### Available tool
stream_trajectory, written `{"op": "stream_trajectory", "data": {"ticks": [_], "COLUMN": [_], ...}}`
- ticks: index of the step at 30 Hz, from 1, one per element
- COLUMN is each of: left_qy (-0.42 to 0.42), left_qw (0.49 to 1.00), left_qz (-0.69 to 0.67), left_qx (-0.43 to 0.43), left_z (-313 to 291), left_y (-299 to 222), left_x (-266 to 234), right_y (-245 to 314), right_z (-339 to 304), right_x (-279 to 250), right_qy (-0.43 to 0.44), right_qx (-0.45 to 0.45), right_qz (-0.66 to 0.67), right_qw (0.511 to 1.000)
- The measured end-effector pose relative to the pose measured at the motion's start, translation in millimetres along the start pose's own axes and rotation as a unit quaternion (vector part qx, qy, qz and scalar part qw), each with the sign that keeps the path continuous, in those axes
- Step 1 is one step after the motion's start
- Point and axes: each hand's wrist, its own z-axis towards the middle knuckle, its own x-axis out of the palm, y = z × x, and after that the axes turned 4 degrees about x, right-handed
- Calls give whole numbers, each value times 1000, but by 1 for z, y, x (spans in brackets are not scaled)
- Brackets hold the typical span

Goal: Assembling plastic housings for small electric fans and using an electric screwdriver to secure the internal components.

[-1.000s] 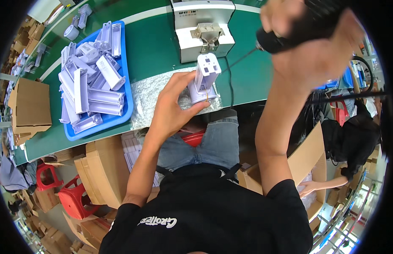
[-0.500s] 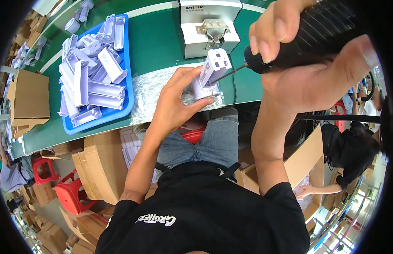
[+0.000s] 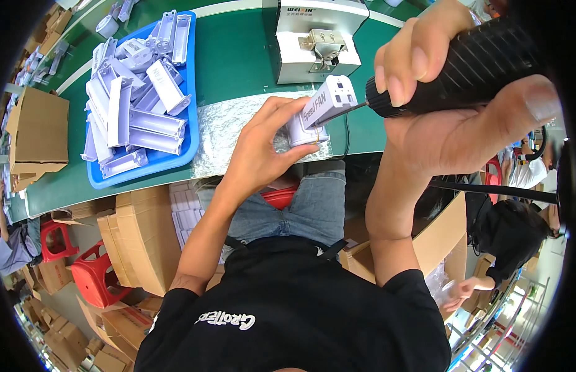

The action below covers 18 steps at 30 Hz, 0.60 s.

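Note:
My left hand [image 3: 254, 149] is closed around the round base of a white plastic housing [image 3: 324, 104] at the table's near edge, thumb and fingers on opposite sides. The housing's upright arm leans to the right and has several small openings at its top end. A thin yellowish wire shows at the base. My right hand [image 3: 427, 139] grips a thick black electric screwdriver [image 3: 464, 65], fingers over the top and thumb stretched along below. Its thin bit [image 3: 347, 115] slants down to the left into the housing, near where arm and base meet; the tip is hidden.
Left on the green table [image 3: 229, 62], a blue tray [image 3: 192, 118] is heaped with white plastic arms. A silver-and-black box-shaped machine [image 3: 290, 49] stands behind the housing. Clear plastic sheeting [image 3: 219, 133] lies beneath my left hand. Cardboard boxes [image 3: 145, 239] and red stools [image 3: 95, 279] flank me; a co-worker [image 3: 511, 229] is at right.
The housing's arm now leans further right, and less of the screwdriver bit shows. The whole view has shifted slightly. The co-worker's hand at the right has moved over the box.

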Motion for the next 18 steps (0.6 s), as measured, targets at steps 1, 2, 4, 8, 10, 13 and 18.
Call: {"op": "stream_trajectory", "data": {"ticks": [1,2,4,8,10,13,18], "left_qy": [0,2,2,5,14,20,5], "left_qw": [1000,1000,1000,999,999,999,1000], "left_qz": [-3,-3,13,35,31,37,25], "left_qx": [3,6,14,19,21,9,18], "left_z": [0,1,2,-3,0,0,1], "left_y": [0,0,0,0,0,0,-1], "left_x": [0,1,1,-1,0,2,0], "right_y": [2,1,6,22,33,11,-18], "right_z": [0,-4,2,12,22,43,71], "right_x": [1,7,2,-6,-16,-18,-44], "right_qy": [-1,-2,-5,-2,-2,-1,90], "right_qx": [0,-1,-6,-29,-41,-19,-173], "right_qz": [9,17,33,67,76,160,-212], "right_qw": [1000,1000,999,997,996,987,957]}}
